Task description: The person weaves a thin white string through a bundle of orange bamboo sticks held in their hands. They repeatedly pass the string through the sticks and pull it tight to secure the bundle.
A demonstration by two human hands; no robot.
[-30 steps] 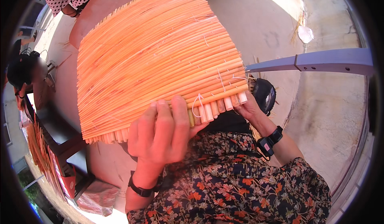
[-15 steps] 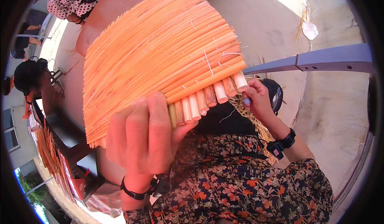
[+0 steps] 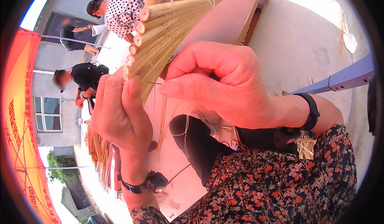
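The right hand (image 3: pixel 224 84) pinches one needle (image 3: pixel 154 83), pointed toward the left hand, with one pale thread (image 3: pixel 187 120) hanging below; the left hand (image 3: pixel 120 108) grasps one reed mat (image 3: pixel 168 36) by its edge, the mat rising above that hand; stitching seems the step in hand, and the next move likely calls for guiding the needle through the mat; beyond the left hand are three other people (image 3: pixel 86 78).

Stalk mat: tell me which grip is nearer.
Left: the left grip holds the stalk mat at its lower corner; the right grip is to its right, pinching a thin needle.
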